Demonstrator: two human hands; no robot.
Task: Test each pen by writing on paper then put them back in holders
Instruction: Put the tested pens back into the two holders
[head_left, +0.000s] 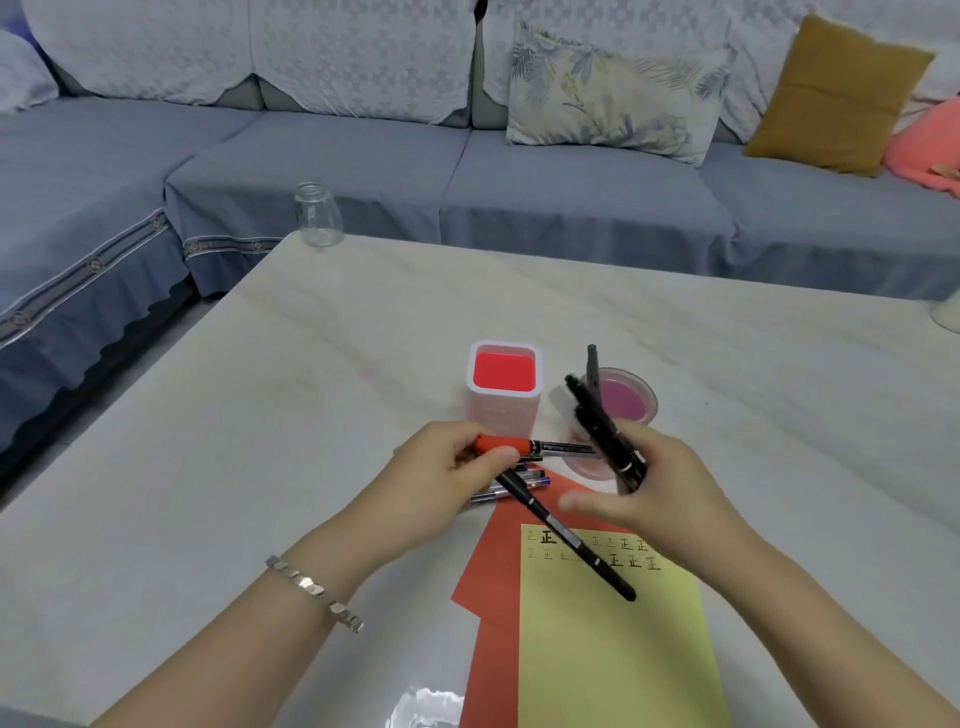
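My left hand (447, 475) grips a bundle of pens: a red-capped marker (524, 446) pointing right, a long black pen (571, 543) slanting down over the paper, and several thin blue-tipped pens (511, 483) beneath. My right hand (654, 493) holds a few black pens (605, 428) that point up and to the left. A yellow sheet (613, 644) with two rows of written characters lies on a red sheet (491, 587). Behind the hands stand a white square holder (504, 410) with a red inside and a round pink cup (628, 400).
The white marble-look table (260, 415) has an empty glass jar (318, 214) at its far left corner. A blue sofa (571, 192) with patterned, mustard and coral cushions runs behind and to the left.
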